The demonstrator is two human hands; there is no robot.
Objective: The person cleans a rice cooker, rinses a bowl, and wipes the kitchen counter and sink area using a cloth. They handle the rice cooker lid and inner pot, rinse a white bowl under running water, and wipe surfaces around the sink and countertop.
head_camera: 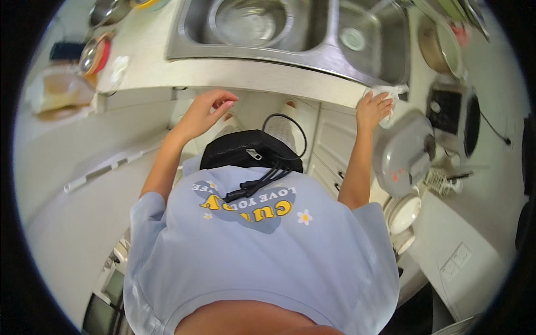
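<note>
My right hand (371,109) lies with spread fingers on a white cloth or tissue (390,93) at the counter's front edge, just below the smaller sink basin. Whether the fingers grip it or only press on it is hard to see. My left hand (211,109) hangs in the air before the counter edge, fingers loosely curled and nothing in them. Beyond the hands is a stainless steel double sink (331,58). A round metal basin (289,21) stands in its larger bowl, and the smaller bowl has a drain strainer (353,39).
Right of the sink are a pot (431,42), a black-topped appliance (446,106), a large grey lid or cover (391,155) and stacked white dishes (404,213). Metal bowls (90,56) and a plastic container (58,93) stand at the left. A black waist bag (226,146) with cables is at my waist.
</note>
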